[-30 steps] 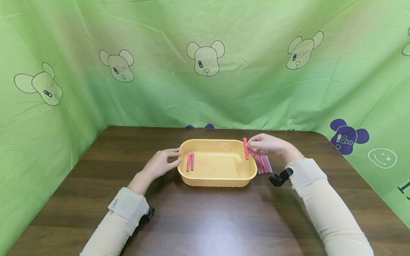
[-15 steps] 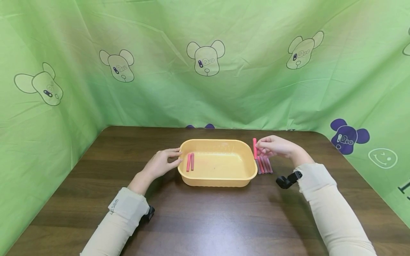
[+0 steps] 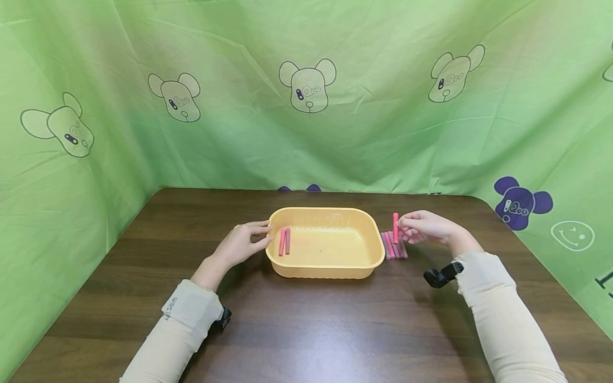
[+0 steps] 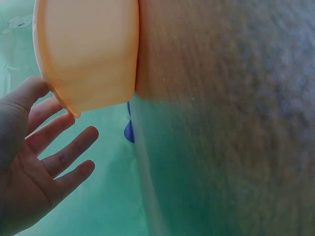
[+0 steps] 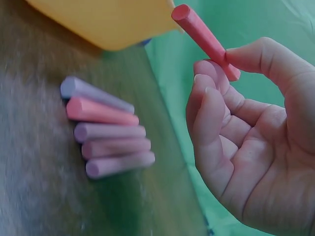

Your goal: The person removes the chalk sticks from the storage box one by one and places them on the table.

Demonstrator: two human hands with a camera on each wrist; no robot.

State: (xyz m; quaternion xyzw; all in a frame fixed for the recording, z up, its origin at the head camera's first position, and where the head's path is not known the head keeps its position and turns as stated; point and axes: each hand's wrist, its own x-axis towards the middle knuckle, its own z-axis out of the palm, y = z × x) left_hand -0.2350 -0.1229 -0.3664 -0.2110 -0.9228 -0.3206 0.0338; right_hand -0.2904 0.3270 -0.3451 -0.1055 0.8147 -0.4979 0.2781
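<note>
My right hand [image 3: 426, 226] pinches a red chalk stick [image 5: 202, 33] between thumb and index finger, beyond the basin's right end. Below it on the table, several purple and pink chalk sticks [image 5: 110, 132] lie side by side. At the left end of the yellow basin [image 3: 325, 272], my left hand [image 3: 241, 243] rests its thumb and fingertips against the rim. In the left wrist view its fingers are spread and fairly straight, with the last two apart from the basin. Inside the basin, near that end, lie a red chalk stick [image 3: 282, 243] and a duller pink chalk stick [image 3: 288, 242].
A dark wooden table [image 3: 306, 324] carries everything. A green curtain [image 3: 383, 143] with bear-head prints hangs behind and at both sides. The row of chalk sticks lies close to the basin's right wall.
My right hand has moved right with the red chalk stick, from over the basin's right rim to above the row on the table. The left hand and basin have stayed still.
</note>
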